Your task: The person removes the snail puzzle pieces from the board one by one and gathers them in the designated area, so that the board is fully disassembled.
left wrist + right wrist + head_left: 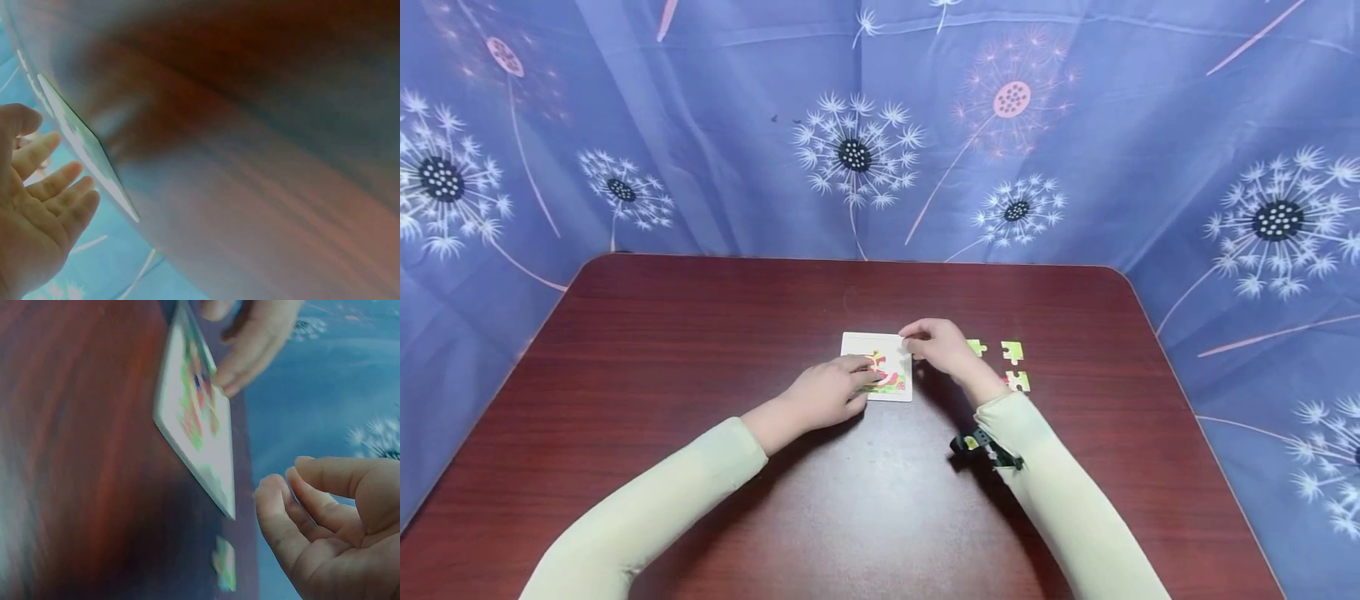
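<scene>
A square jigsaw puzzle board (907, 392) with a white border and a red, yellow and green picture lies on the table. My left hand (829, 393) reaches over its left side, and in the right wrist view its fingertips (226, 386) meet the picture. Loosely extended fingers show on my left hand (47, 206) in the left wrist view. My right hand (942, 346) hovers at the board's far right corner. Thumb and fingers of the right hand (337, 519) are bent and stand apart, with nothing visible between them.
Right of the board lie loose puzzle pieces: one partly behind the right hand (976, 347), a green one (1012, 352) and another (1017, 381) nearer me. A dark wrist-worn device (981, 446) sits at my right cuff. Blue dandelion-print curtains (737, 150) surround the brown table (700, 325).
</scene>
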{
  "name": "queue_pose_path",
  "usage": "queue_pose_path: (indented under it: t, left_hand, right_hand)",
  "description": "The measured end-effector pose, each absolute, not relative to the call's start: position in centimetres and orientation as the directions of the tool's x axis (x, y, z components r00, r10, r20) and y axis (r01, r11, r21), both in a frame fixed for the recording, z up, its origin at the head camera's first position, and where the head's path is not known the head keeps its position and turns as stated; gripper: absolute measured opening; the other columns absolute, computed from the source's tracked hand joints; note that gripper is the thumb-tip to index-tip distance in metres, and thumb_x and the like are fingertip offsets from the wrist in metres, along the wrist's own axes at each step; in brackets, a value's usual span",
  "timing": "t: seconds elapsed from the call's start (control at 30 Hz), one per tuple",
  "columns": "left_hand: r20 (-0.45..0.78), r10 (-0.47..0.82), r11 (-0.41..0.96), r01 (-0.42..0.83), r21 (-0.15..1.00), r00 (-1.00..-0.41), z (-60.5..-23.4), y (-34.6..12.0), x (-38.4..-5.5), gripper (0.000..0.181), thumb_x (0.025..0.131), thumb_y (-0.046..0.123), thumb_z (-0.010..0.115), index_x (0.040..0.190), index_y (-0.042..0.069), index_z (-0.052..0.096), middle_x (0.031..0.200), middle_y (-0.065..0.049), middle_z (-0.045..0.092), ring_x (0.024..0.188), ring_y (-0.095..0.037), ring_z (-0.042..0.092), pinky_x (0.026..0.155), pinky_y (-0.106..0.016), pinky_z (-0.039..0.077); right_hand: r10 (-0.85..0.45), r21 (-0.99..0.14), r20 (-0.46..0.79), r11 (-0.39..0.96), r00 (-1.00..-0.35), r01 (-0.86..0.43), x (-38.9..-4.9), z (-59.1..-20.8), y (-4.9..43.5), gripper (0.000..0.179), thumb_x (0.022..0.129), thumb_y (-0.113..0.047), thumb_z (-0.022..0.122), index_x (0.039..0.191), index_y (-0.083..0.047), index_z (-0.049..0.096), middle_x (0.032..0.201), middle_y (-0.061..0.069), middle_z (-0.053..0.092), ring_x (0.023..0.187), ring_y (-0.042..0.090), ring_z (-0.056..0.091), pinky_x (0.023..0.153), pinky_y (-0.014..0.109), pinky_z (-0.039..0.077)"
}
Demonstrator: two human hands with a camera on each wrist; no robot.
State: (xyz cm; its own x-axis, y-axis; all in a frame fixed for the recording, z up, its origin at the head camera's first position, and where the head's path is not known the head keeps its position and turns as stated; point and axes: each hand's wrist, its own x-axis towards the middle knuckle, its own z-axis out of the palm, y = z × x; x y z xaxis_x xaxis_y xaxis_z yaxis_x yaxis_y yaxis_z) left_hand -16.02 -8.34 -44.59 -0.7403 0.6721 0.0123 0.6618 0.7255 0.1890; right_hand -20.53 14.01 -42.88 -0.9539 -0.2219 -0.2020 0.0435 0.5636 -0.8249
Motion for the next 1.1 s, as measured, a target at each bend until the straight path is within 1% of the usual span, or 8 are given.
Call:
queue_pose_path:
  t: [0.1, 0.23, 0.43, 0.57, 0.67, 0.83, 0.97, 1.1]
  left_hand:
    - [-0.001, 0.664, 0.738, 0.656, 0.157, -0.748, -44.6, -9.2, -15.9, 0.039, 0.096, 0.022, 0.065, 0.134, 0.012, 0.069, 0.139, -0.014, 0.065, 0.130, -0.030, 0.063, 0.101, -0.046, 0.057]
    - [0.032, 0.672, 0.733, 0.670, 0.117, -0.740, -44.9, -9.9, -16.0, 0.038, 0.096, 0.022, 0.068, 0.132, 0.011, 0.070, 0.139, -0.014, 0.066, 0.130, -0.029, 0.064, 0.101, -0.044, 0.057]
    - [0.113, 0.708, 0.691, 0.717, 0.097, -0.697, -45.4, -10.2, -16.3, 0.028, 0.096, 0.018, 0.069, 0.123, 0.013, 0.075, 0.130, -0.010, 0.071, 0.124, -0.027, 0.068, 0.099, -0.040, 0.059]
    - [0.109, 0.721, 0.677, 0.729, 0.096, -0.684, -45.4, -10.3, -16.3, 0.025, 0.097, 0.019, 0.068, 0.120, 0.014, 0.076, 0.128, -0.009, 0.073, 0.121, -0.027, 0.070, 0.095, -0.040, 0.060]
    - [0.077, 0.726, 0.677, 0.729, 0.102, -0.684, -44.9, -10.4, -16.4, 0.028, 0.096, 0.022, 0.070, 0.122, 0.014, 0.076, 0.131, -0.009, 0.072, 0.121, -0.026, 0.070, 0.092, -0.040, 0.061]
    - [0.008, 0.725, 0.684, 0.722, 0.106, -0.688, -44.3, -10.3, -16.4, 0.032, 0.095, 0.026, 0.072, 0.124, 0.015, 0.076, 0.135, -0.010, 0.070, 0.123, -0.026, 0.069, 0.092, -0.042, 0.061]
    - [0.012, 0.726, 0.683, 0.723, 0.107, -0.688, -44.3, -10.2, -16.4, 0.030, 0.095, 0.025, 0.071, 0.123, 0.014, 0.076, 0.134, -0.010, 0.071, 0.123, -0.027, 0.070, 0.092, -0.042, 0.061]
    - [0.043, 0.734, 0.673, 0.734, 0.096, -0.678, -44.5, -10.1, -16.4, 0.029, 0.094, 0.025, 0.072, 0.120, 0.014, 0.077, 0.131, -0.010, 0.072, 0.121, -0.028, 0.071, 0.091, -0.042, 0.061]
  right_hand:
    - [-0.232, -0.798, -0.215, 0.601, -0.949, 0.034, -20.6, -43.4, 12.8, 0.032, 0.096, -0.009, 0.062, 0.124, 0.005, 0.069, 0.115, 0.023, 0.073, 0.089, 0.024, 0.072, 0.079, 0.028, 0.058]
    - [-0.225, -0.786, -0.227, 0.616, -0.948, 0.042, -21.0, -44.1, 12.0, 0.030, 0.096, -0.008, 0.061, 0.123, 0.004, 0.070, 0.115, 0.022, 0.074, 0.094, 0.023, 0.069, 0.078, 0.023, 0.053]
    - [-0.226, -0.812, -0.253, 0.578, -0.941, 0.079, -21.2, -44.7, 11.2, 0.025, 0.093, -0.005, 0.062, 0.114, 0.005, 0.072, 0.107, 0.022, 0.076, 0.085, 0.015, 0.067, 0.074, 0.019, 0.052]
    - [-0.226, -0.788, -0.256, 0.612, -0.940, 0.067, -21.1, -44.8, 11.0, 0.023, 0.092, -0.007, 0.064, 0.111, 0.002, 0.074, 0.105, 0.019, 0.077, 0.087, 0.016, 0.067, 0.073, 0.019, 0.049]
    - [-0.224, -0.782, -0.258, 0.619, -0.940, 0.067, -21.1, -44.6, 10.8, 0.022, 0.091, -0.007, 0.065, 0.109, 0.001, 0.075, 0.104, 0.019, 0.077, 0.088, 0.018, 0.067, 0.072, 0.019, 0.048]
    - [-0.220, -0.788, -0.276, 0.610, -0.935, 0.089, -21.3, -44.4, 10.6, 0.021, 0.088, -0.006, 0.066, 0.105, 0.003, 0.074, 0.098, 0.017, 0.077, 0.079, 0.013, 0.064, 0.068, 0.018, 0.047]
    - [-0.204, -0.788, -0.293, 0.604, -0.934, 0.115, -21.5, -44.4, 10.4, 0.020, 0.087, -0.002, 0.066, 0.104, 0.005, 0.074, 0.094, 0.015, 0.077, 0.070, 0.006, 0.059, 0.065, 0.017, 0.049]
    - [-0.184, -0.796, -0.305, 0.588, -0.935, 0.144, -21.7, -44.3, 10.3, 0.018, 0.087, 0.000, 0.067, 0.102, 0.006, 0.074, 0.088, 0.011, 0.076, 0.065, 0.004, 0.057, 0.064, 0.016, 0.050]
